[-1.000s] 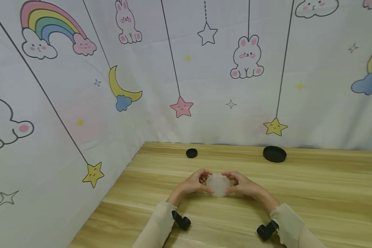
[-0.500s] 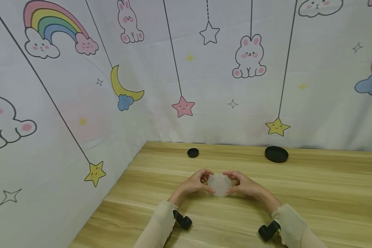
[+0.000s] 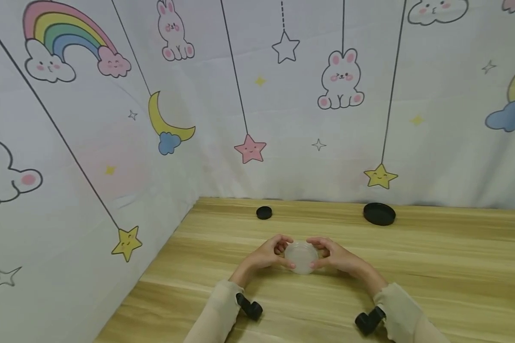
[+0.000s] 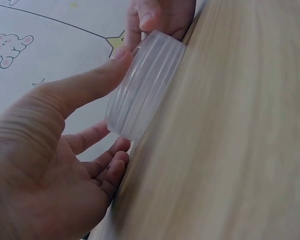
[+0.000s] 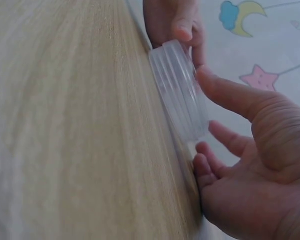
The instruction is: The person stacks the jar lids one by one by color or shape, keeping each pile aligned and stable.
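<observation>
Lying between 2 hands (image 3: 268, 252) (image 3: 340, 256): translucent container (image 3: 301, 259), perhaps.

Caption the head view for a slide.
Left hand and right hand hold a round translucent plastic-looking container; behind, a small black round dish and a larger black one.

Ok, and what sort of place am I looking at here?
Likely an indoor corner set up for recording hand work, though I can't be sure: a wood-grain table, white printed cloth behind it and along its left side, and small black devices at both wrists.
</observation>
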`<state>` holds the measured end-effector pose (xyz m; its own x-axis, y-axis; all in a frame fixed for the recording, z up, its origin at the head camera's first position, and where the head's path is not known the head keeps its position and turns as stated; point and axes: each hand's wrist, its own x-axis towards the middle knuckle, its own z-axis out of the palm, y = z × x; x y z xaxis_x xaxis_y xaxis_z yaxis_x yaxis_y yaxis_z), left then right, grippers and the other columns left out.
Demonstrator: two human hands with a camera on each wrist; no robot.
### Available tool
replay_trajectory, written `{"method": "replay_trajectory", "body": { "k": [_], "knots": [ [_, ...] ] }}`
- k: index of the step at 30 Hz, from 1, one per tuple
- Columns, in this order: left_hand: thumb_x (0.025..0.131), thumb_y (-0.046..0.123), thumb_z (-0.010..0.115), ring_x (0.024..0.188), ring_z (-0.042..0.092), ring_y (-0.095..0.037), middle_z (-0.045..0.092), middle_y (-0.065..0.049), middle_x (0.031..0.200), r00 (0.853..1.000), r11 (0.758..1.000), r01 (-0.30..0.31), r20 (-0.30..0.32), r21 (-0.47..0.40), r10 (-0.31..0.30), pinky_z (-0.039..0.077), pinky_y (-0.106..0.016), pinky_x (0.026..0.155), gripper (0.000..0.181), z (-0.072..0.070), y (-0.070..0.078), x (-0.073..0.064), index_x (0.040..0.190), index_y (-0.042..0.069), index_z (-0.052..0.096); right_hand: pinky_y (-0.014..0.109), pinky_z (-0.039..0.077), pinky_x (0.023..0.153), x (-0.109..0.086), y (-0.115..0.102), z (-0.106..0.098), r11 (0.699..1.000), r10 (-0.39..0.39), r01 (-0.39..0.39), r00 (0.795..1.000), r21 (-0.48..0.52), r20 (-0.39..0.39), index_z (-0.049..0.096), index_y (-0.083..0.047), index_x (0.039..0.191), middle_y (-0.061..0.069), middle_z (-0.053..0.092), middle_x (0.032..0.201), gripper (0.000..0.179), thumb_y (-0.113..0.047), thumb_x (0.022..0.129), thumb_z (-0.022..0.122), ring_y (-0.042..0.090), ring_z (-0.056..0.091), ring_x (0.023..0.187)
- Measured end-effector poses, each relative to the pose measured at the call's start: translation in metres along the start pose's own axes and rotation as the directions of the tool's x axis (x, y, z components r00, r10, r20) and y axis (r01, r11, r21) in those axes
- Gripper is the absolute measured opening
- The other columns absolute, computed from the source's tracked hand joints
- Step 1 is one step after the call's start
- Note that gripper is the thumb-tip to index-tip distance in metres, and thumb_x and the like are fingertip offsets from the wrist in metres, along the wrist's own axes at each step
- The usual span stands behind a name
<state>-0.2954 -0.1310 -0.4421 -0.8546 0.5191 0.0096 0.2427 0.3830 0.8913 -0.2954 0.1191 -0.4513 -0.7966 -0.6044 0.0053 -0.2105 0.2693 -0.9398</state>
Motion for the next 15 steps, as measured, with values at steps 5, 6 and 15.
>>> {"method": "replay_trajectory", "body": {
  "k": [5, 6, 15],
  "knots": [
    [0.08, 0.008, 0.078, 0.093, 0.046, -0.016, 0.053, -0.014, 0.113, 1.0, 1.0, 0.022, -0.012, 0.004, -0.022, 0.042, -0.027, 0.083, 0.064, -0.004, 0.005, 0.0, 0.136, -0.002, 0.047, 0.052, 0.041, 0.106, 0.0, -0.007, 0.0, 0.999, 0.035, -0.035, 0.999, 0.017, -0.024, 0.033, 0.005, 0.148, 0.031, 0.038, 0.147, 0.074, -0.017, 0.088, 0.072, 0.043, 0.043, 0.131],
    [0.081, 0.011, 0.078, 0.096, 0.047, -0.018, 0.052, -0.016, 0.117, 1.0, 1.0, 0.02, -0.021, 0.006, -0.02, 0.043, -0.029, 0.085, 0.066, -0.005, 0.008, 0.001, 0.137, -0.001, 0.046, 0.055, 0.038, 0.108, 0.001, -0.009, -0.001, 0.999, 0.046, -0.045, 0.998, 0.025, -0.033, 0.032, 0.004, 0.148, 0.032, 0.037, 0.148, 0.074, -0.018, 0.089, 0.071, 0.045, 0.039, 0.134],
    [0.082, 0.038, 0.077, 0.12, 0.042, -0.036, 0.043, -0.022, 0.14, 0.988, 0.996, -0.084, -0.133, -0.024, 0.08, 0.039, -0.041, 0.099, 0.076, 0.013, 0.05, 0.019, 0.145, 0.012, 0.041, 0.064, 0.027, 0.112, -0.014, -0.023, -0.036, 0.996, 0.092, -0.094, 0.984, -0.006, -0.15, 0.025, -0.004, 0.153, 0.029, 0.027, 0.156, 0.076, -0.032, 0.094, 0.063, 0.049, 0.021, 0.144]
  ]
}}
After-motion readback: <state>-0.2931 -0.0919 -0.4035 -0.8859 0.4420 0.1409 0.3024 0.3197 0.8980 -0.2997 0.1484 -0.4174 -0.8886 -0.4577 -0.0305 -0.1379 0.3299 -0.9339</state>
